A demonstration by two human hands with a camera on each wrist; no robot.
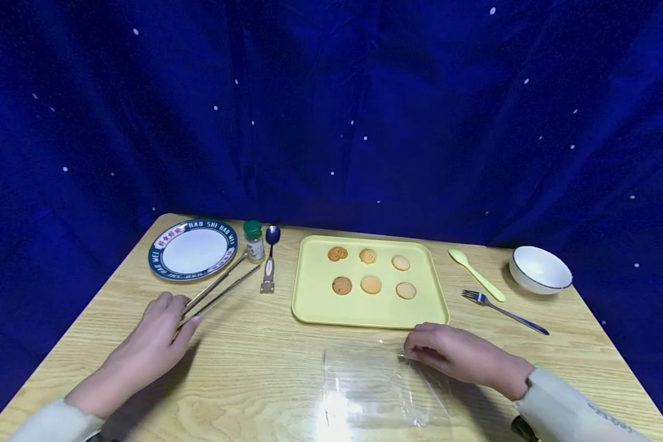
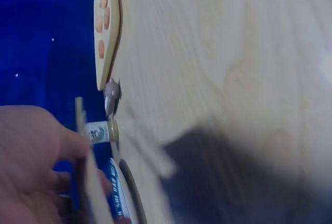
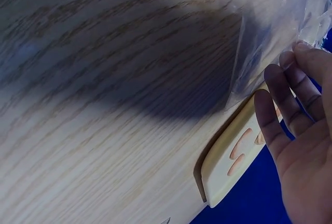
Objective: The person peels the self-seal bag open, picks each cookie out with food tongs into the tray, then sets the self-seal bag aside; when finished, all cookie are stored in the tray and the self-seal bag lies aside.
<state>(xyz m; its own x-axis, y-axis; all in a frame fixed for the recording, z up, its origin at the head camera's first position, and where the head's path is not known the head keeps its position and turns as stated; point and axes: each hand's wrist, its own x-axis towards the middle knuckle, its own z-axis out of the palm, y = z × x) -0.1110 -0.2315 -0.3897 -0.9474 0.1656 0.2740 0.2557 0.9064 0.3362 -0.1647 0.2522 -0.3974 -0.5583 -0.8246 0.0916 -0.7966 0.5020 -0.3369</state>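
Metal tongs [image 1: 217, 287] are gripped in my left hand [image 1: 157, 334], their two arms spread and pointing toward the jar. The left wrist view shows the thumb and fingers around the tongs [image 2: 95, 182]. My right hand [image 1: 457, 354] pinches the edge of a clear plastic bag [image 1: 364, 374], which hangs over the table in front of the tray. In the right wrist view the thumb and index fingertip meet on the bag [image 3: 254, 42]. Several round cookies [image 1: 371, 284] lie in two rows on the yellow tray [image 1: 320, 310], just beyond the right hand.
Left of the tray are a blue-rimmed plate [image 1: 194, 250], a green-capped jar [image 1: 254, 242] and a dark spoon [image 1: 269, 261]. To its right lie a yellow spoon [image 1: 477, 274], a fork [image 1: 505, 312] and a white bowl [image 1: 540, 270]. A blue curtain [image 1: 331, 123] hangs behind the table.
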